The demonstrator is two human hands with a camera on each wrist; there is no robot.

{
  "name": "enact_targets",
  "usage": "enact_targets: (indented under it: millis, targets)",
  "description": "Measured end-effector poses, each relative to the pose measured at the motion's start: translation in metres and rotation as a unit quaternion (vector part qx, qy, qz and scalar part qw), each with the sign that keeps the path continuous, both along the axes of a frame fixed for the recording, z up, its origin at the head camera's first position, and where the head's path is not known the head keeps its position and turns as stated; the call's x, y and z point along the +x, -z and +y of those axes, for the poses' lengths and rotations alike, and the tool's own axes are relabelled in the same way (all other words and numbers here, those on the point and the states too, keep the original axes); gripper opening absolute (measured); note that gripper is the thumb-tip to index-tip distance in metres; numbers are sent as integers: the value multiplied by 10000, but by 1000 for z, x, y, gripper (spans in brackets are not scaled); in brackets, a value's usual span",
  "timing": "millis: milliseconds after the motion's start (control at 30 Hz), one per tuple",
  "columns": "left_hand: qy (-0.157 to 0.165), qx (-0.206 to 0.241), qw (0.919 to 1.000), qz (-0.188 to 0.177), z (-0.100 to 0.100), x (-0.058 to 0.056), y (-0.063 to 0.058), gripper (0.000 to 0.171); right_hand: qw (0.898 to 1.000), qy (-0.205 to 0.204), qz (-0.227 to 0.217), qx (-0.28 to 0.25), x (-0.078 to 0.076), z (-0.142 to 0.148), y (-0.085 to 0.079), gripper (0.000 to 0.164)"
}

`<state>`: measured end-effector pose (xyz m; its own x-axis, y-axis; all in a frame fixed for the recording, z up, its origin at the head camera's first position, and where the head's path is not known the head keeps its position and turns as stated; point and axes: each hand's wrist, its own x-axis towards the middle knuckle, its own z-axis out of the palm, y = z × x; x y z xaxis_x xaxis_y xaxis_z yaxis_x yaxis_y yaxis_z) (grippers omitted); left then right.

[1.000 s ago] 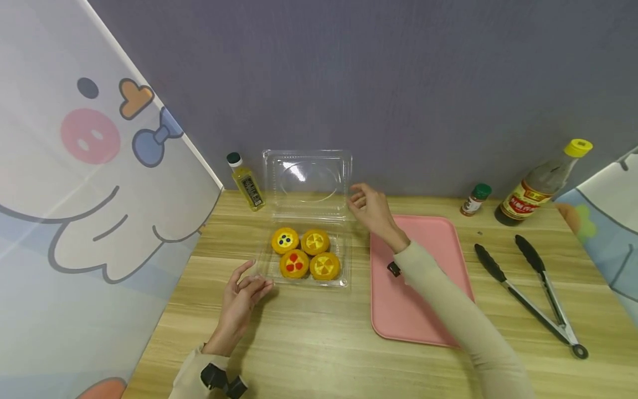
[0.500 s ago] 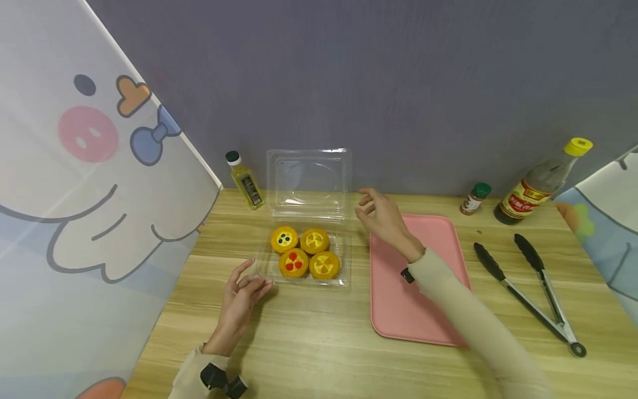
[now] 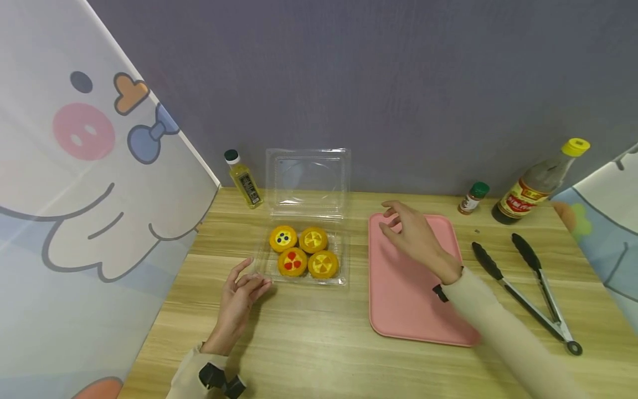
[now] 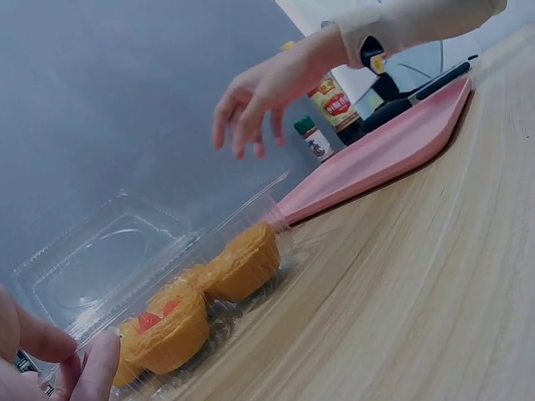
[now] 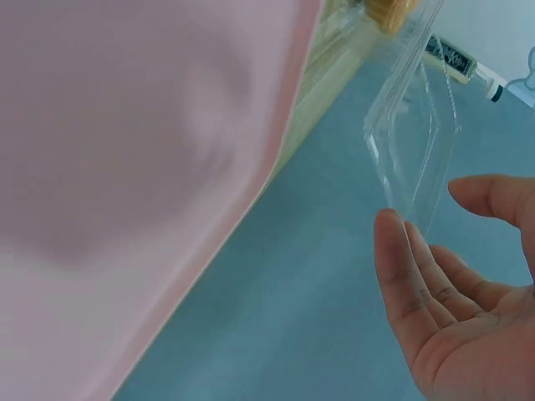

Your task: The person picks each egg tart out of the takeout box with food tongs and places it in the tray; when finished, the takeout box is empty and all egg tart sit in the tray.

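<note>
A clear plastic clamshell box (image 3: 344,255) sits on the table in the head view, its lid (image 3: 309,185) raised at the back. Inside are several egg tarts (image 3: 323,265), one topped with red pieces, one with dark dots and others with yellow wedges. My left hand (image 3: 238,299) pinches the box's front left corner; in the left wrist view its curled fingertips (image 4: 102,359) partly hide that edge. My right hand (image 3: 416,235) hovers over the pink tray (image 3: 408,310), fingers loosely bent, thumb apart and nothing between them. The right wrist view also shows this hand (image 5: 468,317) holding nothing.
A small oil bottle (image 3: 245,183) stands left of the lid by the grey wall. At the back right are a green-capped spice jar (image 3: 472,199) and a yellow-capped sauce bottle (image 3: 528,194). Black-tipped tongs (image 3: 535,305) lie spread to the tray's right.
My right hand has moved right and nearer, from beside the raised lid to over the pink tray. The lid has tilted slightly. My left hand has stayed at the box corner.
</note>
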<state>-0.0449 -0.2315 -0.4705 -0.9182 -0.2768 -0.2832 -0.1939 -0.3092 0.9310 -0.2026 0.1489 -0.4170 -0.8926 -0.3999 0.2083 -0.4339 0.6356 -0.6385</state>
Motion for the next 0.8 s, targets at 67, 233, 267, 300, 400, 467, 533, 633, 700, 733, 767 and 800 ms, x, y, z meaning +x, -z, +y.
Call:
enact_targets:
  millis: [67, 233, 267, 300, 400, 467, 533, 633, 700, 733, 767, 800]
  targets:
    - [-6, -7, 10000, -13, 0, 0, 0, 59, 9999, 103, 33, 74, 4, 12, 2, 52]
    - [-25, -86, 9999, -57, 1, -1, 0, 57, 9988, 392, 283, 102, 12, 45, 9, 49]
    - [-28, -99, 9999, -59, 1, -2, 0, 57, 9985, 449, 302, 130, 14, 52, 10, 48]
    - [-31, -106, 9999, -62, 1, -2, 0, 57, 9983, 489, 298, 138, 16, 59, 11, 48]
    - [-25, -117, 9999, -28, 0, -4, 0, 56, 9976, 608, 307, 160, 21, 80, 15, 46]
    - [-39, -112, 9999, -3, -1, -5, 0, 54, 9968, 693, 381, 152, 25, 93, 18, 45]
    - [-47, -113, 9999, 1, -3, -7, 0, 51, 9954, 791, 518, 125, 27, 105, 21, 43]
    - [-48, -165, 9998, -29, -6, -10, 0, 45, 9924, 955, 769, 144, 31, 123, 26, 43]
    - [-51, -198, 9997, -96, -9, -11, -1, 41, 9906, 1075, 812, 253, 34, 135, 28, 44]
    - [-48, -216, 9997, -111, -10, -12, -1, 38, 9899, 1132, 792, 323, 36, 142, 28, 44]
    - [-39, -253, 9996, -126, -11, -13, -1, 36, 9891, 1172, 808, 373, 39, 148, 29, 44]
    - [-46, -297, 9994, -156, -13, -14, -2, 34, 9880, 1231, 831, 432, 41, 154, 29, 44]
